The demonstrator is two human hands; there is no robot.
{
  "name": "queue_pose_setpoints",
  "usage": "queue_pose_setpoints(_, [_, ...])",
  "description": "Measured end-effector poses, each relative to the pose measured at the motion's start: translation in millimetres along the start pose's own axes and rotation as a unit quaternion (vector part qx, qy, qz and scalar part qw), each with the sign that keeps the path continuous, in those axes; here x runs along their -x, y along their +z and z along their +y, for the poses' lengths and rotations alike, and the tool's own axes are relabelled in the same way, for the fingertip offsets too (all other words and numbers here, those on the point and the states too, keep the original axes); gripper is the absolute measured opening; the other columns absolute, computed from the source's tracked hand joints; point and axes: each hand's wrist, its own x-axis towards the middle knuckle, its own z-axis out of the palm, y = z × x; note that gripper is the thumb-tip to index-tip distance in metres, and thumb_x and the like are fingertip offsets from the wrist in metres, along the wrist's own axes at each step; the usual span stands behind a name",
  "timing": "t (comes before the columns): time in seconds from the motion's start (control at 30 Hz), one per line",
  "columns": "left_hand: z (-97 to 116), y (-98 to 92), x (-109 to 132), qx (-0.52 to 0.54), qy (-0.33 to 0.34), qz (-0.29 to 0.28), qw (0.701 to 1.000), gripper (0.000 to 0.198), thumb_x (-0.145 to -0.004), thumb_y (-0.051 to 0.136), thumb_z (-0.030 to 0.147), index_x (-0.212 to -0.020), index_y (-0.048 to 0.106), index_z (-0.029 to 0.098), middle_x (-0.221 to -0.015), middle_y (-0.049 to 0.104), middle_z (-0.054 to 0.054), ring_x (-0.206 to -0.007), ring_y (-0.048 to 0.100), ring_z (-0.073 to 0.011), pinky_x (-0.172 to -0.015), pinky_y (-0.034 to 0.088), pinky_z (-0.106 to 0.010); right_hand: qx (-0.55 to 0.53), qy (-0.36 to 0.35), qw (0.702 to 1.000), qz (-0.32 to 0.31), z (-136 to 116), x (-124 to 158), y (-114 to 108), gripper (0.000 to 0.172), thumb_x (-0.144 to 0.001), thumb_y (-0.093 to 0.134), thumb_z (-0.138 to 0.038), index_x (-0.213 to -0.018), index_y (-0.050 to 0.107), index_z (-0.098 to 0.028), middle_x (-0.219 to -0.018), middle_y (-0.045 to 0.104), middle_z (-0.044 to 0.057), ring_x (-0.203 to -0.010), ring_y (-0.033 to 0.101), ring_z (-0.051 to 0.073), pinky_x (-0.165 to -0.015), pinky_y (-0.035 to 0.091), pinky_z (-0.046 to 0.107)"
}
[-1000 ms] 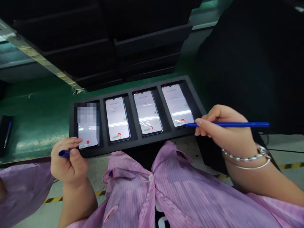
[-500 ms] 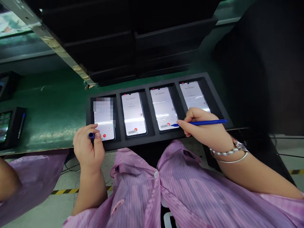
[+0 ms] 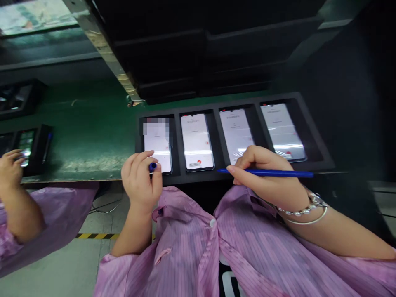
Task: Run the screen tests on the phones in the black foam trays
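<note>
My right hand (image 3: 262,169) is closed on a slim blue pen (image 3: 278,173), whose tip points left over the near rim of a black tray (image 3: 177,177). Dark blue and round-ended, a pen cap (image 3: 152,166) sits between thumb and fingers of my left hand (image 3: 140,177). The tray holds several lit smartphones in separate slots. My left hand partly covers the leftmost phone (image 3: 159,144). Beside it lies the second phone (image 3: 197,140), fully in sight. Under my right fingers is the lower end of the third phone (image 3: 236,132); the rightmost phone (image 3: 283,132) lies beyond.
Black bins (image 3: 198,57) rise behind the tray, with a taped metal post (image 3: 114,53) at their left. At far left, a co-worker's hand (image 3: 10,173) touches a phone in another black tray (image 3: 37,152) on the green bench (image 3: 89,136).
The view has shifted, so the tray appears further right. My right hand has drawn the pen tip off the third phone's lower screen to the tray's near rim. A co-worker's hand has come into view.
</note>
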Motion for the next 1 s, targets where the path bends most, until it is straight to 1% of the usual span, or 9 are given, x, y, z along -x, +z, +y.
queue_pose_setpoints(0.1, [1, -2.3, 4, -0.003, -0.002, -0.004, 1.000, 0.009, -0.094, 0.057, 0.022, -0.100, 0.063, 0.019, -0.117, 0.071, -0.013, -0.110, 0.062, -0.0282, -0.099, 0.047, -0.047, -0.001, -0.001, 0.999, -0.045, -7, -11, 23, 0.031, -0.086, 0.071, -0.043, -0.069, 0.052, -0.024, -0.063, 0.058, -0.002, -0.057, 0.058, 0.018, -0.053, 0.044, 0.030])
queue_pose_setpoints(0.2, [1, -3.5, 8, -0.009, 0.001, -0.015, 1.000, 0.010, -0.094, 0.058, 0.023, -0.101, 0.064, 0.019, -0.122, 0.069, -0.014, -0.115, 0.059, -0.0294, -0.100, 0.047, -0.047, 0.011, 0.018, 0.999, -0.037, -4, -18, 34, 0.030, -0.085, 0.069, -0.041, -0.070, 0.051, -0.023, -0.060, 0.059, -0.003, -0.053, 0.058, 0.017, -0.051, 0.043, 0.028])
queue_pose_setpoints(0.5, [-2, -3.6, 13, 0.029, -0.009, -0.011, 0.999, 0.010, -0.095, 0.058, 0.023, -0.102, 0.063, 0.020, -0.123, 0.069, -0.013, -0.114, 0.059, -0.0287, -0.100, 0.048, -0.046, 0.099, 0.005, 0.995, -0.014, -2, -20, 39, 0.028, -0.083, 0.066, -0.037, -0.067, 0.048, -0.024, -0.056, 0.055, -0.004, -0.049, 0.054, 0.016, -0.049, 0.039, 0.028])
queue_pose_setpoints(0.6, [-3, -2.7, 15, 0.030, -0.003, -0.010, 0.999, 0.011, -0.095, 0.058, 0.024, -0.103, 0.063, 0.021, -0.122, 0.069, -0.012, -0.114, 0.060, -0.0290, -0.100, 0.048, -0.047, 0.082, 0.012, 0.996, -0.008, 0, -18, 36, 0.028, -0.083, 0.068, -0.037, -0.067, 0.050, -0.024, -0.056, 0.057, -0.004, -0.049, 0.057, 0.016, -0.048, 0.041, 0.028])
queue_pose_setpoints(0.7, [-3, -2.6, 17, 0.034, 0.003, -0.012, 0.999, 0.012, -0.095, 0.056, 0.026, -0.104, 0.063, 0.021, -0.123, 0.069, -0.012, -0.116, 0.060, -0.0292, -0.100, 0.048, -0.047, 0.021, 0.017, 0.999, 0.022, -5, -14, 40, 0.030, -0.085, 0.072, -0.039, -0.069, 0.050, -0.024, -0.059, 0.059, -0.003, -0.055, 0.064, 0.019, -0.050, 0.047, 0.028])
queue_pose_setpoints(0.77, [-2, -3.5, 17, 0.048, 0.004, -0.007, 0.999, 0.013, -0.096, 0.055, 0.025, -0.105, 0.062, 0.021, -0.122, 0.068, -0.012, -0.115, 0.060, -0.0284, -0.100, 0.048, -0.046, -0.022, 0.012, 1.000, 0.016, -15, -13, 50, 0.031, -0.087, 0.073, -0.040, -0.072, 0.051, -0.024, -0.061, 0.061, -0.003, -0.057, 0.066, 0.019, -0.052, 0.049, 0.028])
queue_pose_setpoints(0.83, [-2, -5.2, 17, 0.066, 0.000, 0.003, 0.998, 0.012, -0.097, 0.053, 0.024, -0.106, 0.061, 0.020, -0.121, 0.068, -0.013, -0.113, 0.060, -0.0271, -0.100, 0.048, -0.046, -0.040, -0.004, 0.999, -0.022, -28, -16, 66, 0.030, -0.088, 0.073, -0.041, -0.073, 0.053, -0.025, -0.062, 0.062, -0.003, -0.055, 0.064, 0.018, -0.051, 0.048, 0.028])
queue_pose_setpoints(0.93, [-2, -8.0, 19, 0.078, -0.017, 0.009, 0.997, 0.011, -0.100, 0.050, 0.025, -0.104, 0.059, 0.020, -0.118, 0.067, -0.013, -0.111, 0.061, -0.0258, -0.099, 0.048, -0.044, -0.031, -0.041, 0.995, -0.082, -43, -25, 94, 0.027, -0.087, 0.069, -0.041, -0.073, 0.053, -0.024, -0.063, 0.061, -0.002, -0.056, 0.061, 0.018, -0.052, 0.044, 0.028])
queue_pose_setpoints(1.0, [-2, -9.2, 20, 0.070, -0.026, 0.011, 0.997, 0.011, -0.101, 0.048, 0.026, -0.103, 0.058, 0.020, -0.115, 0.066, -0.013, -0.108, 0.062, -0.0250, -0.096, 0.049, -0.043, -0.011, -0.062, 0.994, -0.094, -48, -32, 109, 0.026, -0.086, 0.067, -0.037, -0.070, 0.051, -0.024, -0.062, 0.058, -0.003, -0.057, 0.056, 0.017, -0.054, 0.041, 0.027])
